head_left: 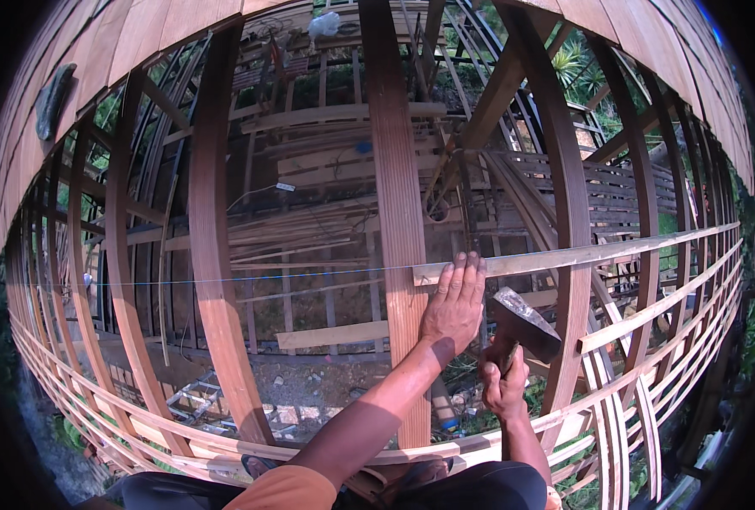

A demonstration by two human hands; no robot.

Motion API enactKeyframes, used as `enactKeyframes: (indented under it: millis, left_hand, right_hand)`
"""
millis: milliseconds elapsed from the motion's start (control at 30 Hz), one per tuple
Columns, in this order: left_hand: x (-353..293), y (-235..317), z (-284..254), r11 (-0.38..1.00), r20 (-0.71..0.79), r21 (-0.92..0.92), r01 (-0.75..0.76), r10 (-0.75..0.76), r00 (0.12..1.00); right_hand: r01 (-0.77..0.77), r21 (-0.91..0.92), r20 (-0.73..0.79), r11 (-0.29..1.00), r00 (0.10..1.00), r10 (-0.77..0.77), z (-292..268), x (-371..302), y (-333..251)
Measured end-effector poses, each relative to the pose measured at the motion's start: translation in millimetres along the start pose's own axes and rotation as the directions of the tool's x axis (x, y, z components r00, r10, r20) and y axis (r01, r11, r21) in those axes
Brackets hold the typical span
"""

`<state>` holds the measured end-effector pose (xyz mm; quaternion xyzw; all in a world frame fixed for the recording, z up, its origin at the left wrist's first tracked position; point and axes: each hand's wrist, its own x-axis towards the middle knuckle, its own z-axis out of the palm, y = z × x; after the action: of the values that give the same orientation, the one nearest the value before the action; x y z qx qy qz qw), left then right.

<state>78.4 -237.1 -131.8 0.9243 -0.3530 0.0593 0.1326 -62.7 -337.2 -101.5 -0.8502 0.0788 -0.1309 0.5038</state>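
Note:
My left hand (454, 297) lies over a wooden batten (564, 257) near its left end, fingers stretched out flat across it. The thumb is hidden. Under that end runs a broad reddish rafter (399, 187), and the batten extends right across further rafters. My right hand (505, 382) is closed round the handle of a hammer (526, 325), its metal head raised just right of my left hand and below the batten. A thin blue string (309, 275) stretches from the left to the batten's end.
More rafters (212, 212) stand on both sides with wide open gaps between them. Far below lie stacked boards (309, 221) and a ladder (195, 395). Several parallel battens (649, 382) curve along the near side by my feet. Wooden shingles (148, 34) cover the far edge.

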Motion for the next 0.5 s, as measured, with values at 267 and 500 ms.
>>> enactKeyframes:
  millis: [267,500]
  left_hand:
    - [1.7,-2.7,6.2,0.998,-0.048,0.058,0.015,-0.012,0.999]
    - [0.7,-3.2,-1.3,0.993,0.032,-0.113,0.014,-0.01,0.999]
  right_hand:
    - [0.275,-0.146,0.227,0.95,0.944,-0.238,-6.3,48.2,9.4]
    - [0.194,-0.167,0.277,0.967,0.95,-0.142,-12.4,54.4,7.9]
